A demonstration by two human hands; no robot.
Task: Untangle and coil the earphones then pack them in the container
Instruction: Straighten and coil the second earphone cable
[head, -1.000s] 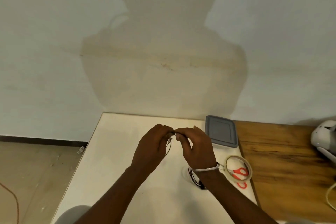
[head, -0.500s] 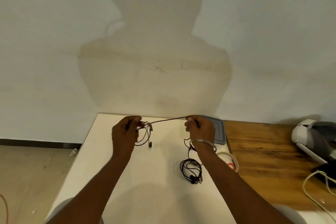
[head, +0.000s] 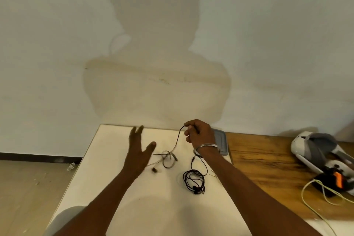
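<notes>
Head view: the person's right hand (head: 201, 134) has a pinching grip on the earphone cable (head: 177, 140), up at the far edge of the white tabletop (head: 115, 168). From that pinch the cable curves down and toward the near side into a loose tangle (head: 168, 158) lying on the tabletop, roughly between the two hands. One small earbud (head: 154, 169) sits just near-left of that tangle.

The left hand (head: 140, 152) has its grip fully released: fingers straight and spread, thumb out toward the tangle, holding nothing. It's a bit blurred, so no telling whether it touches the surface.

A second clump, a black bundle (head: 193, 181) of cable, lies nearer the person and to the right of the tangle, with a strand running up to the right wrist. Can't tell if it's the same set or another one.

The container (head: 221, 141), grey lid on, sits right behind the right hand at the far edge, partly hidden by the wrist and its metal bangle (head: 207, 146).

Further right is a wooden tabletop (head: 268, 163) with a white headset (head: 314, 147) and a pale cord (head: 314, 203). The person's shadow (head: 155, 63) falls on the wall.
</notes>
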